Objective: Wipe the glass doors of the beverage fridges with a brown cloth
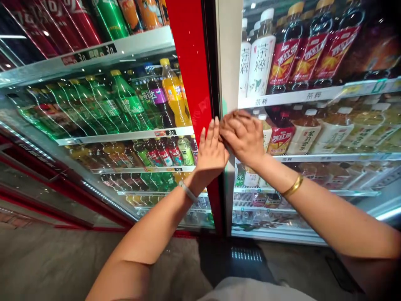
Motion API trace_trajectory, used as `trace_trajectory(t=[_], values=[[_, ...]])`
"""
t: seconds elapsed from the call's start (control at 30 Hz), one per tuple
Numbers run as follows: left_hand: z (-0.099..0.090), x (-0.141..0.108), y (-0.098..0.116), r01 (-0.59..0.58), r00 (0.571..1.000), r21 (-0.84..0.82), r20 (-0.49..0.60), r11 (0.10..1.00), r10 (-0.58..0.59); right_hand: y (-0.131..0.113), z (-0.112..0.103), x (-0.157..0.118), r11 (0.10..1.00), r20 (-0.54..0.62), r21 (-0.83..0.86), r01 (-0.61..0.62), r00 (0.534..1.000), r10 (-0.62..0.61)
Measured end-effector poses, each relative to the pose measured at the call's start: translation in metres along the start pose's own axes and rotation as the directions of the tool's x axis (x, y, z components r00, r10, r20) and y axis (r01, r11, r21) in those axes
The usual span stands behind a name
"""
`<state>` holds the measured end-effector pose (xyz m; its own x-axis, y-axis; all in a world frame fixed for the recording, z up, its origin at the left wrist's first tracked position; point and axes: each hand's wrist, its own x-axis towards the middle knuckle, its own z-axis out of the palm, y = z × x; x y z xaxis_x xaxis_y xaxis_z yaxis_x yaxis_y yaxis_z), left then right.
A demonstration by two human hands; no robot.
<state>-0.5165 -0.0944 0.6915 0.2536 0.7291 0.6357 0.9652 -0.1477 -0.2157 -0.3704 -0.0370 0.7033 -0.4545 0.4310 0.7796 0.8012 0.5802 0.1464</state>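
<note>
My left hand (211,152) lies with its fingers stretched out and close together against the red door frame (192,62) of the left drinks cooler, beside the dark gap. A pale band is on that wrist. Just to its right, my right hand (246,138) is closed, with bent fingers, over what looks like a crumpled brown cloth (241,113). It presses at the white door frame (228,62) of the right cooler. Most of the cloth is hidden under the fingers. A gold bangle (293,185) circles my right forearm.
Behind the left glass, shelves hold green bottles (125,96), an orange soda bottle (172,94) and cans (72,21). The right cooler holds tea bottles (261,54) on several shelves. Grey floor (62,255) lies below, with a dark shadow near the doors.
</note>
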Motion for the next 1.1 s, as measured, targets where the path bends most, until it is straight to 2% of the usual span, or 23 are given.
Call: trace_trajectory(t=[0.1, 0.17, 0.23, 0.3, 0.37, 0.43, 0.5, 0.6, 0.67, 0.77, 0.87, 1.1], values=[[-0.009, 0.011, 0.003, 0.051, 0.998, -0.002, -0.046, 0.999, -0.051, -0.004, -0.008, 0.022, 0.993, -0.042, 0.017, -0.113, 0.993, 0.114], [0.001, 0.001, 0.011, 0.065, 0.997, -0.026, -0.039, 0.998, -0.066, -0.009, 0.003, 0.009, 0.988, -0.098, 0.073, -0.14, 0.984, 0.146], [0.026, -0.03, 0.022, 0.072, 0.997, -0.05, -0.015, 0.996, -0.073, -0.017, 0.024, -0.029, 0.975, -0.125, 0.192, -0.108, 0.983, 0.133], [0.057, -0.072, 0.034, 0.015, 1.0, -0.078, 0.028, 0.997, -0.013, -0.026, 0.047, -0.078, 0.921, -0.056, 0.381, -0.085, 0.992, 0.115], [0.085, -0.113, 0.043, -0.023, 0.999, -0.099, 0.042, 0.995, 0.027, -0.034, 0.067, -0.122, 0.896, -0.052, 0.44, -0.05, 0.995, 0.081], [0.102, -0.142, 0.049, -0.06, 0.997, -0.13, 0.031, 0.99, 0.064, -0.04, 0.078, -0.152, 0.876, -0.067, 0.481, -0.034, 0.995, 0.076], [0.106, -0.154, 0.052, -0.034, 0.998, -0.211, 0.036, 0.977, 0.043, -0.044, 0.081, -0.168, 0.86, -0.076, 0.503, -0.085, 0.987, 0.143], [0.098, -0.143, 0.053, 0.191, 0.981, -0.394, 0.098, 0.899, -0.166, -0.048, 0.078, -0.173, 0.826, -0.074, 0.524, -0.207, 0.955, 0.286], [0.089, -0.125, 0.053, 0.395, 0.919, -0.499, 0.224, 0.771, -0.325, -0.05, 0.073, -0.168, 0.792, -0.022, 0.531, -0.302, 0.929, 0.369], [0.081, -0.099, 0.053, 0.609, 0.792, -0.548, 0.464, 0.574, -0.397, -0.055, 0.065, -0.155, 0.732, 0.158, 0.512, -0.45, 0.887, 0.434], [0.077, -0.082, 0.052, 0.688, 0.722, -0.536, 0.566, 0.488, -0.397, -0.056, 0.058, -0.144, 0.718, 0.276, 0.466, -0.517, 0.856, 0.437], [0.072, -0.071, 0.061, 0.758, 0.652, -0.508, 0.612, 0.41, -0.448, -0.047, 0.048, -0.136, 0.72, 0.399, 0.44, -0.536, 0.835, 0.377]])
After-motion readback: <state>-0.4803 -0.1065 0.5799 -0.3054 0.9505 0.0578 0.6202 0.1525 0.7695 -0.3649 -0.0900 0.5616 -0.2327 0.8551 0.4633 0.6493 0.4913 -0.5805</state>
